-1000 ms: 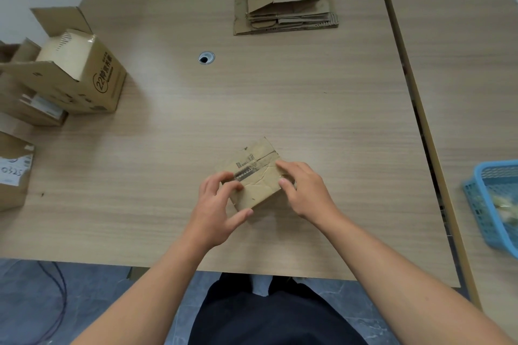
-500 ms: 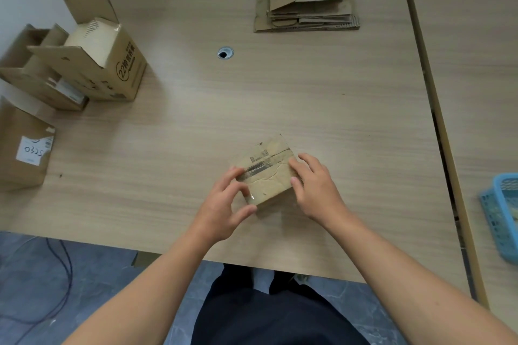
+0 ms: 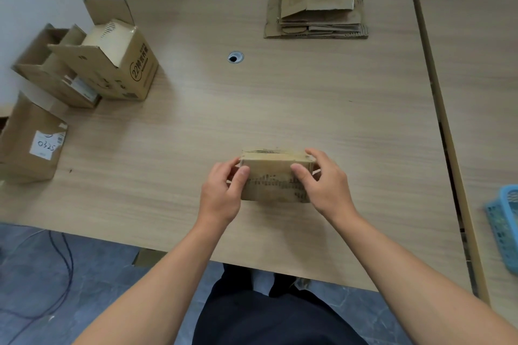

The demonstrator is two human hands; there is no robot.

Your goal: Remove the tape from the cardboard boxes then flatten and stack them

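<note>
Small brown cardboard box (image 3: pixel 276 176), gripped at each end by the left hand (image 3: pixel 221 193) and right hand (image 3: pixel 326 190) at the light wooden table's (image 3: pixel 280 98) 6 o'clock, is apparently held to find its tape; the flattened cardboard stack (image 3: pixel 315 8) lies at 1 o'clock.

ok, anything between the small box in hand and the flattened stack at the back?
Nothing visible. The left hand and right hand grip the small box near the front edge; only bare table lies between it and the flattened stack. The cable hole sits left of that line, the open boxes far left.
</note>
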